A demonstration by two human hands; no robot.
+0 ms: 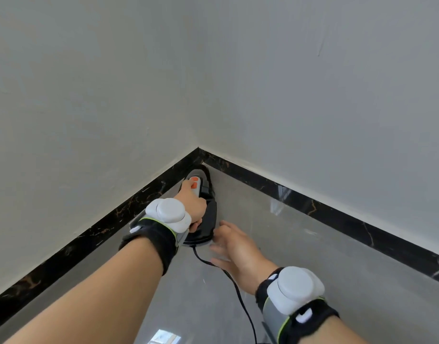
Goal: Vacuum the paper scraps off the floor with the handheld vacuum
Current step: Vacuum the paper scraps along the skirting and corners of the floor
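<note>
Gripping the vacuum (201,209) handle, left hand (192,207) should keep the nozzle low in the corner while the open, empty right hand (234,247) clears the cord (238,291).

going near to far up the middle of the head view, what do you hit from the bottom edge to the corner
Window reflection on the floor → black power cord → right hand, open beside the vacuum → left hand gripping the handheld vacuum → its orange buttons → dark marble baseboard → wall corner.
</note>
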